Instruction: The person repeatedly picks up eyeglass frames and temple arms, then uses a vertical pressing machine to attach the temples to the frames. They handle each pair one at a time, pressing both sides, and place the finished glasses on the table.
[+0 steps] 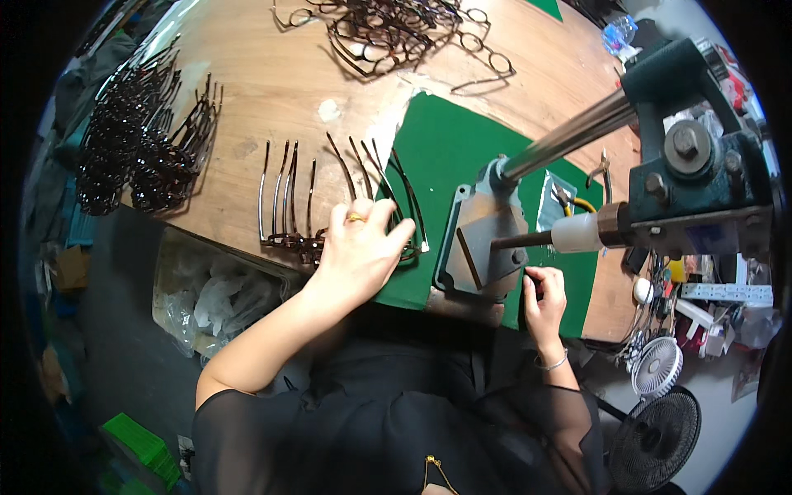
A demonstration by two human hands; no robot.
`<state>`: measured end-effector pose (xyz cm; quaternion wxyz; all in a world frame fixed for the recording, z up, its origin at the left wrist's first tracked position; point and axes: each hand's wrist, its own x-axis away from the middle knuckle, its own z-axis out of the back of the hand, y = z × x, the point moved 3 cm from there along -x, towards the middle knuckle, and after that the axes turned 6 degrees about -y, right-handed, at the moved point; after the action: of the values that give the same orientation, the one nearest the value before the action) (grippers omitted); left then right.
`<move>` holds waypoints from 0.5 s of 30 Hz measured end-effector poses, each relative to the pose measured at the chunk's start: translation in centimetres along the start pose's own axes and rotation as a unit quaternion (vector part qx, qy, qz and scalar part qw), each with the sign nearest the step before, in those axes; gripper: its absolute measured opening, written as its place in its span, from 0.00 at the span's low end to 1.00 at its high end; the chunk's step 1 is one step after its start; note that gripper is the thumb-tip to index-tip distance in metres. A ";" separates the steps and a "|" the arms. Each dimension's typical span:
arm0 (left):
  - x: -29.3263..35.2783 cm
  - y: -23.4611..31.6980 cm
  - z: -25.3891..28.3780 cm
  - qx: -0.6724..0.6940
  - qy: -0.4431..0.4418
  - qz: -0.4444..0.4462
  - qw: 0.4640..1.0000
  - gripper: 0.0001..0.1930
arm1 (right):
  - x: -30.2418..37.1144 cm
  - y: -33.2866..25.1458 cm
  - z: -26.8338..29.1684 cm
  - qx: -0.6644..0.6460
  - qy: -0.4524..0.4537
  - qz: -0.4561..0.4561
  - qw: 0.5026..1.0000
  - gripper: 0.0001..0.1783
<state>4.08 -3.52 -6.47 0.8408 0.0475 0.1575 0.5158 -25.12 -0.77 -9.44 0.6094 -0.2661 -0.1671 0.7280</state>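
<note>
My left hand, with a ring on one finger, is closed over a dark brown eyeglass frame at the right end of a short row. Its thin temples stick out past my fingers, and the fingers hide most of its front. Just left of the hand, several similar eyeglass frames stand with temples pointing away. My right hand rests at the near edge of the green mat, right of the bench press. Its fingers are curled together, and whatever they hold is hidden.
A dense stack of eyeglass frames fills the table's left side; a loose heap lies at the back. The press's lever slants overhead. Pliers lie on the right near a small bag. Fans stand at lower right.
</note>
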 end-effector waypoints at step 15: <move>3.0 -8.4 8.0 -0.159 -0.146 0.028 0.976 0.15 | 0.9 0.4 -0.2 0.022 0.020 0.010 1.000 0.05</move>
<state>15.01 -4.12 -1.62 0.8369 -0.0076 -0.0522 0.5448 -25.39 0.01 -9.99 0.6107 -0.2684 -0.1362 0.7324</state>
